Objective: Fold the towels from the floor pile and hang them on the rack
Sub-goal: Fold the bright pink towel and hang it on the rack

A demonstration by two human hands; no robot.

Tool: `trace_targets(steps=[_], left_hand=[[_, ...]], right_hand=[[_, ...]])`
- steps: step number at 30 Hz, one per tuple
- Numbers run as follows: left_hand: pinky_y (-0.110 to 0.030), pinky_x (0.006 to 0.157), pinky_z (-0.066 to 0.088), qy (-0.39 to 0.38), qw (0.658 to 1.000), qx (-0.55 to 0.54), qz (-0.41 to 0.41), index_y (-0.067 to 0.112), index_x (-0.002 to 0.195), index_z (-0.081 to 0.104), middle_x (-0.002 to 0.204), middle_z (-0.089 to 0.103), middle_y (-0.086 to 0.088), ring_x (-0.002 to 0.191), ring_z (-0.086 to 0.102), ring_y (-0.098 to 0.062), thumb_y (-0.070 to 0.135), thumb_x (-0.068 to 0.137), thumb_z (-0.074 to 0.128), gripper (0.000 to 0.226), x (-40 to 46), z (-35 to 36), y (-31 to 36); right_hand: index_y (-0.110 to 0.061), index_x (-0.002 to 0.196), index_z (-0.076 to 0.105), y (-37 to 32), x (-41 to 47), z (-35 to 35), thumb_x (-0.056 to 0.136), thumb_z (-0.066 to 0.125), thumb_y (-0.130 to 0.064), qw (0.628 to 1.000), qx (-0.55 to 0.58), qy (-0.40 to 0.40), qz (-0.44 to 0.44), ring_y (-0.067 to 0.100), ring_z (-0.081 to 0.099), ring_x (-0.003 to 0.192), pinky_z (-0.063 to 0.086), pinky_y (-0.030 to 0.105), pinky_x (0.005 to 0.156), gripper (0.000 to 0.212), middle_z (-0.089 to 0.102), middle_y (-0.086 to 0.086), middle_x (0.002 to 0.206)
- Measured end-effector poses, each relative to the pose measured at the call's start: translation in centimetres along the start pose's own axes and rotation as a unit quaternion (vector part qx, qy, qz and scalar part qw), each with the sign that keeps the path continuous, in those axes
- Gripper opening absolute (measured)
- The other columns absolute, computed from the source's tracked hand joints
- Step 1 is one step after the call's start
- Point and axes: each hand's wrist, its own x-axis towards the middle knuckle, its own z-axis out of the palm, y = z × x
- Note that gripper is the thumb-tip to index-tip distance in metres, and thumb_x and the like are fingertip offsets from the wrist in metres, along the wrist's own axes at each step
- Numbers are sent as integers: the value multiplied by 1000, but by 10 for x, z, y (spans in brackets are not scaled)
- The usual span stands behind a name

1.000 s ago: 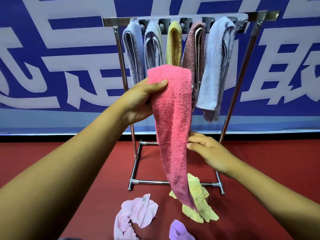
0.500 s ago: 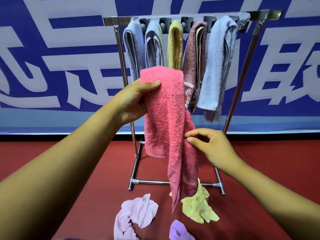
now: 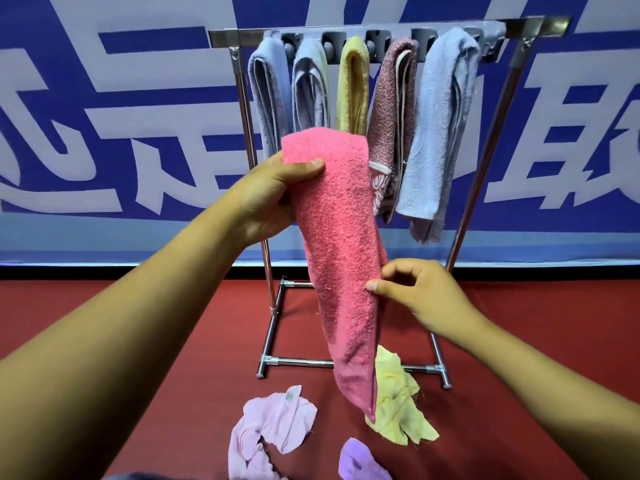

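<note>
The pink towel hangs folded lengthwise in front of the rack, its long axis close to vertical and leaning a little to the right as it drops, with the broad folded end uppermost and the narrow tail pointing down at the floor. The left hand grasps the top end, thumb laid across the near face and the other fingers hidden behind the cloth. Lower down, the right hand pinches the towel's right edge between thumb and curled fingers, about halfway along its length. Below the right fingers the tail hangs just over a yellow cloth; a pale pink cloth and a purple cloth lie nearby on the floor. Beyond the left fingers, five folded towels hang side by side from the rack's top bar.
</note>
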Motion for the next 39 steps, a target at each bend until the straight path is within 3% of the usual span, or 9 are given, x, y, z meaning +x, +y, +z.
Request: trace_targets(steps=[5, 10, 16, 19, 21, 25, 27, 33, 39], left_hand=[[-28, 66, 57, 31, 999, 1, 8, 14, 111, 57, 87, 72, 0, 77, 70, -11, 1, 94, 49, 23, 1, -4, 1], [-28, 66, 57, 19, 999, -43, 6, 11, 122, 50, 89, 71, -4, 78, 71, -15, -2, 94, 47, 30, 2, -1, 0], [-29, 71, 59, 0, 999, -43, -5, 6, 113, 57, 91, 70, -7, 79, 70, -16, -1, 95, 45, 23, 3, 2, -3], [-27, 77, 59, 6, 999, -52, -12, 4, 105, 61, 90, 71, -8, 79, 69, -16, 0, 95, 45, 19, 4, 2, -5], [-27, 78, 58, 5, 998, -65, -14, 3, 107, 61, 92, 70, -9, 80, 69, -16, 0, 95, 45, 20, 3, 3, -9], [-26, 74, 58, -8, 996, -76, -34, 1, 114, 58, 93, 70, -10, 78, 70, -16, 1, 93, 46, 24, 0, 7, -17], [-26, 74, 59, -18, 996, -81, -46, -2, 120, 55, 96, 69, -12, 79, 70, -17, 2, 91, 48, 31, -2, 9, -20], [-31, 79, 58, -39, 995, -71, -53, -1, 121, 54, 102, 66, -15, 86, 68, -21, 7, 83, 53, 40, -5, 12, -21], [-30, 76, 58, -29, 996, -64, -51, 3, 112, 58, 94, 70, -11, 80, 70, -19, 1, 95, 45, 22, -8, 8, -22]], right_hand=[[-2, 72, 55, 7, 1, -8, 82, 72, -12, 1000, -1, 3, -3, 8, 46, 66, 37, 24, 63, 22, 56, 5, 68], [-8, 71, 53, 8, -1, -8, 82, 71, -7, 1000, 23, 11, -1, -1, 47, 59, 38, 12, 58, 21, 54, 0, 63], [-10, 76, 45, 8, -5, -6, 83, 68, -4, 998, 61, 18, 1, 20, 38, 60, 35, 29, 56, 25, 48, 35, 59], [-19, 84, 43, 9, -6, -7, 81, 72, -29, 996, 90, -6, 13, 21, 34, 63, 26, 34, 58, 31, 48, 32, 58], [-31, 94, 46, 10, -6, -7, 74, 75, -46, 992, 114, -42, 37, 23, 42, 68, 30, 37, 63, 39, 57, 37, 70], [-17, 112, 54, 6, -3, -11, 89, 59, -7, 986, 113, -111, 47, 1, 62, 75, 45, 15, 72, 25, 72, -6, 78], [-17, 108, 59, -4, 1, -10, 89, 57, -6, 986, 111, -119, 33, -6, 62, 85, 45, 11, 75, 22, 71, -16, 86], [-12, 96, 58, -27, 18, -12, 83, 58, -14, 979, 191, -69, 20, 2, 65, 76, 52, 16, 79, 14, 72, -5, 78], [-12, 85, 59, -29, 16, -14, 66, 70, -21, 981, 190, -12, 45, 13, 62, 74, 49, 27, 73, 23, 70, 1, 75]])
